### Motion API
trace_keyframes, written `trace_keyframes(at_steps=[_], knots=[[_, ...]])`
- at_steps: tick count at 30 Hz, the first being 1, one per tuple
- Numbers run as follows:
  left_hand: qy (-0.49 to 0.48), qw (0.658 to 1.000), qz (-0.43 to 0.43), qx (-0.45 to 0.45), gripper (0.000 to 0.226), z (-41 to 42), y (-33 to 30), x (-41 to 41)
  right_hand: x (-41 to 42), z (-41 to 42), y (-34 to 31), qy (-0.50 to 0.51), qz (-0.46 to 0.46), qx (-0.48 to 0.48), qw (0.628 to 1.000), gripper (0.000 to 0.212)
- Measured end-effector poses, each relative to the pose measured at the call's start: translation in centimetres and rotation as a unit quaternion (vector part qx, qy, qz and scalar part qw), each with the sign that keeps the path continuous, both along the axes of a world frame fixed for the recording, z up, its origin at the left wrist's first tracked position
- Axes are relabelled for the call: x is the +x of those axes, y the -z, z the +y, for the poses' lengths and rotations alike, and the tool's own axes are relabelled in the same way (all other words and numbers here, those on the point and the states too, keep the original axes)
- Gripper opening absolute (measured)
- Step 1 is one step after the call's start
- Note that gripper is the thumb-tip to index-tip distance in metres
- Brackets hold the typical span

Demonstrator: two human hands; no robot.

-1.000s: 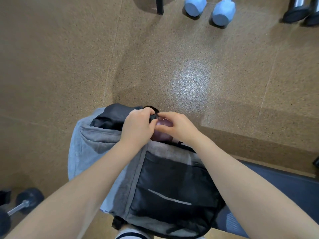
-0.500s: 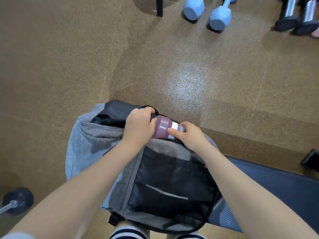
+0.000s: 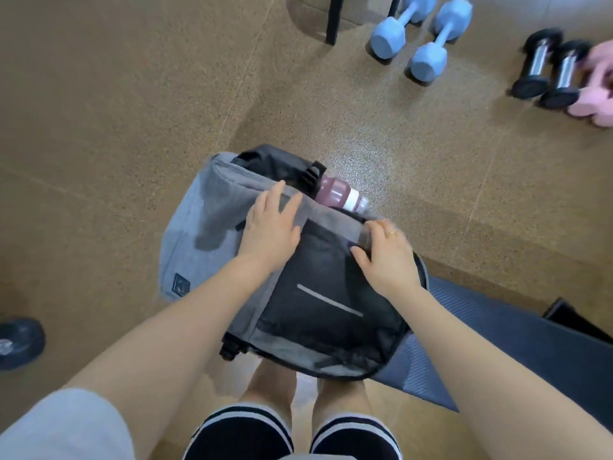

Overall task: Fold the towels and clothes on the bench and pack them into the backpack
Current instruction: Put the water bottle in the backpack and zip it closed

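- The backpack point(image 3: 298, 293) lies partly on the tabletop point(image 3: 497, 353), its top end overhanging the floor point(image 3: 132, 94), just in front of the person's knees.
- The left hand point(image 3: 270, 227) rests flat on the grey top flap, fingers straight and spread; this grip holds nothing, it only presses the fabric down.
- The right hand point(image 3: 386, 254) sits at the flap's right edge, fingers curled over the fabric and thumb out to the side; it appears to pinch the edge, though what lies under the fingers is hidden.
- A bottle point(image 3: 338, 195) of purple drink pokes out of the bag's top opening, cap end pointing away to the right, beside the black handle.
- No towels or clothes are in view; they may already be inside, but the interior is hidden.
- Judged step: the closing stage of packing, with the flap being settled over the contents.
- The next move likely calls for pushing the bottle fully in or seating it in a side pocket, then finding the zip and drawing it shut while one hand steadies the bag.
- Risk: the overhanging bag could tip off the edge.
- Dumbbells point(image 3: 421, 34) stand well apart on the floor.
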State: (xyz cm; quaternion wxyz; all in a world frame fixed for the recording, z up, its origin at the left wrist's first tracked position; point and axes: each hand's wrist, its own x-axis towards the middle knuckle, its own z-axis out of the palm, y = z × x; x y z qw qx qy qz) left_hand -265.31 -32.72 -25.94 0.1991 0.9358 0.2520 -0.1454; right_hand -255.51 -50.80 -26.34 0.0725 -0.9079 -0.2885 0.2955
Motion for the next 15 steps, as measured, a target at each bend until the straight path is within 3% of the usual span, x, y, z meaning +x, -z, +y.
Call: trace_keyframes(at_steps=[3,7,12,15], knots=[[-0.093,0.993,0.029,-0.065,0.03,-0.9,-0.7,-5.6,-2.6,-0.4,-2.1,-0.113,0.048,0.014,0.992,0.048],[-0.239,0.961,-0.003,-0.14,0.019,-3.8,-0.4,-12.8,-7.3,-0.1,-3.7,-0.269,0.087,0.019,0.959,0.048],[-0.426,0.888,-0.024,-0.17,0.021,-10.6,0.0,-20.5,-13.4,-1.3,-3.1,-0.393,0.092,-0.005,0.915,0.039],[-0.513,0.832,-0.024,-0.209,0.027,-14.3,0.8,-23.4,-17.0,-2.2,-1.8,-0.404,0.069,0.0,0.912,0.028]])
